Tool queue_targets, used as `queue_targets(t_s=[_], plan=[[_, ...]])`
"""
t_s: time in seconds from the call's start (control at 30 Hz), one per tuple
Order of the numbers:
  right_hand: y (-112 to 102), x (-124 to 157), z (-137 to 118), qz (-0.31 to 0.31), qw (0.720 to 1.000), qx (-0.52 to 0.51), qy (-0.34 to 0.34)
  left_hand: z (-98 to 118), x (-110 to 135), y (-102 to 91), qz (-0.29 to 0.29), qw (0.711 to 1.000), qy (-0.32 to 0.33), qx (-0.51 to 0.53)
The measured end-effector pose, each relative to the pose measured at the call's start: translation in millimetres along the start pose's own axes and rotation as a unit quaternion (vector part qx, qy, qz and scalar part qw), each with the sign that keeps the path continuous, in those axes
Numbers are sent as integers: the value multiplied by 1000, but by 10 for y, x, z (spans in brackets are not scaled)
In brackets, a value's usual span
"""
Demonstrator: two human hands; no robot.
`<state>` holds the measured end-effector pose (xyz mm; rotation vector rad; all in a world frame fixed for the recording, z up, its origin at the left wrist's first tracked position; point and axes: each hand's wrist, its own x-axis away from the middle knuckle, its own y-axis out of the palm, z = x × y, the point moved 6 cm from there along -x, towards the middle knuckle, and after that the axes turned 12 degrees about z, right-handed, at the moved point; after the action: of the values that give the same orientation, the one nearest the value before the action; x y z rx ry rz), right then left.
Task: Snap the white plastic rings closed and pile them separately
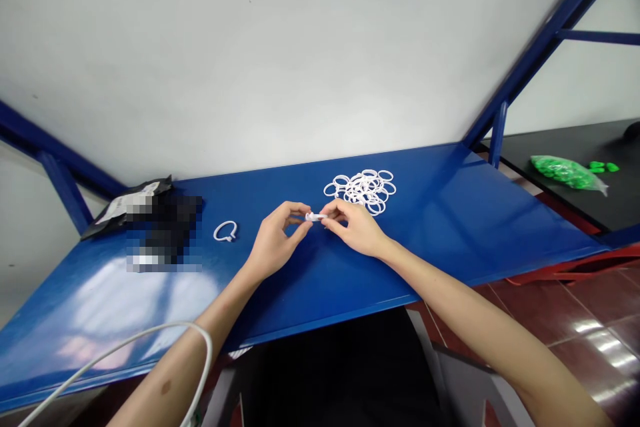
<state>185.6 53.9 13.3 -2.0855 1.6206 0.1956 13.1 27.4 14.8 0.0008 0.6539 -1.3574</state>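
Between my two hands is a small white plastic ring [315,217], seen edge-on just above the blue table. My left hand [278,237] pinches its left side with thumb and fingertips. From the other side, my right hand [356,225] pinches it the same way, and the fingers hide part of it. A pile of similar white rings [367,191] lies just behind my right hand. One separate white ring [225,231] with a small knob and a gap in its loop rests on the table to the left of my left hand.
The blue table [430,227] meets a pale wall. A black plastic package [133,203] lies at the left, beside a blurred-out patch. A white cable [145,331] loops over my left forearm. On a black table at right sits a bag of green pieces [565,171].
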Motion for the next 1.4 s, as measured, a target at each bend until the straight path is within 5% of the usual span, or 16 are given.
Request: queue_targets(t_s=[0.5,1.13,1.4], plan=[[27,24,38,-20,999,16,25,61,0,-10,0,996,42,-81],[87,131,-53,-47,975,187,-109,-55,81,71,-16,1000,0,-4],[93,145,-60,-55,977,173,-108,-52,118,84,-15,1000,23,-3]])
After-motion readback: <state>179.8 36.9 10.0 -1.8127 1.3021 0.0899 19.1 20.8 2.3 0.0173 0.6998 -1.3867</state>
